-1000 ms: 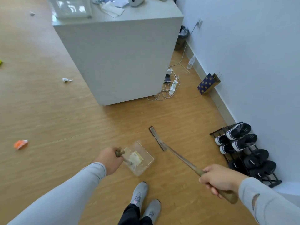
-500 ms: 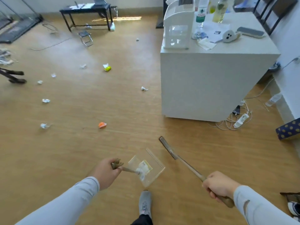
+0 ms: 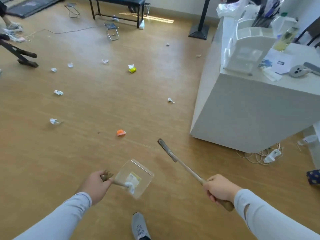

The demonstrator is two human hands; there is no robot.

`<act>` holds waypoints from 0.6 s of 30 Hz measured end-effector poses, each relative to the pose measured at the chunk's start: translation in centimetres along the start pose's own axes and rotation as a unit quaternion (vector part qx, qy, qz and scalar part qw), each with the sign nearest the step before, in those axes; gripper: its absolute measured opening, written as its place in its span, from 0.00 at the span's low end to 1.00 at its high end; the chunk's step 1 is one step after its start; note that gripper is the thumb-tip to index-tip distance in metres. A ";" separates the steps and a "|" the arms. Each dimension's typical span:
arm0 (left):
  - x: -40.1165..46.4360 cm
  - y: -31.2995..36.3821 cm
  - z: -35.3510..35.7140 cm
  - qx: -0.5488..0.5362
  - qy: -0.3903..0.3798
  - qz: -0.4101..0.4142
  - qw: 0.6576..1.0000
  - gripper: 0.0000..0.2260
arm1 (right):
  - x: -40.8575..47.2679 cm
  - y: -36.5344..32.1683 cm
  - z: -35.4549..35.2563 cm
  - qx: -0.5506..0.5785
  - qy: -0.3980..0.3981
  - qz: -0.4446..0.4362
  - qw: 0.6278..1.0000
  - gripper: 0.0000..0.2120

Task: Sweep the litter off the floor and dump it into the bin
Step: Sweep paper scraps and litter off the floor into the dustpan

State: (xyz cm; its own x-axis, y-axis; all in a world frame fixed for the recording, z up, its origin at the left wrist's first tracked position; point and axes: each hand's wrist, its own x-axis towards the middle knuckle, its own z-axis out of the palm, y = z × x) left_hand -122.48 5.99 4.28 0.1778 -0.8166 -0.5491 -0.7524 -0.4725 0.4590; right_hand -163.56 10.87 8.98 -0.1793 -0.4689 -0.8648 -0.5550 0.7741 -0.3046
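The dustpan [image 3: 136, 177] is held by its handle in the left hand [image 3: 97, 187], the broom [image 3: 174, 159] in the right hand [image 3: 219, 189], both grips closed. The orange scrap [image 3: 120, 132], lying nearest on the floor [image 3: 103, 104], should be swept first, with the pan lip laid flat.

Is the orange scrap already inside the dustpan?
No, the orange scrap lies on the bare floor, well ahead of the clear dustpan held in the left hand.

Wooden floor [image 3: 90, 153], scattered white paper scraps [image 3: 58, 92], orange scrap [image 3: 120, 132], yellow wrapper perhaps [image 3: 132, 69], grey cabinet [image 3: 251, 115]
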 end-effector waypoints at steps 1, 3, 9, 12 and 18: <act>0.8 -0.6 -1.1 -0.013 0.002 -0.006 1.000 0.07 | 0.2 -2.1 0.6 -0.003 0.000 0.003 1.000 0.07; 2.3 -1.6 -3.1 -0.032 0.006 -0.012 0.999 0.06 | 0.5 -6.1 1.5 -0.010 0.000 0.005 1.000 0.05; 6.0 -3.7 -7.3 -0.059 0.022 -0.044 0.997 0.02 | 2.6 -14.9 2.8 -0.046 -0.010 0.003 0.999 0.10; 7.9 -4.0 -8.5 -0.079 0.038 -0.055 0.995 0.02 | 4.5 -18.2 2.9 -0.066 -0.011 -0.009 0.998 0.08; 12.1 -2.5 -11.4 -0.080 0.065 -0.078 0.992 0.01 | 10.0 -24.9 1.5 -0.079 -0.026 -0.038 0.996 0.07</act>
State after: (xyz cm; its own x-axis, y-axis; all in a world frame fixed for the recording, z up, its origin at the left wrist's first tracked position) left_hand -111.23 -6.49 4.53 0.3721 -0.7603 -0.5324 -0.6006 -0.6346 0.4864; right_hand -150.32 -12.46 7.32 -0.0916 -0.4981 -0.8623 -0.6876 0.6580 -0.3070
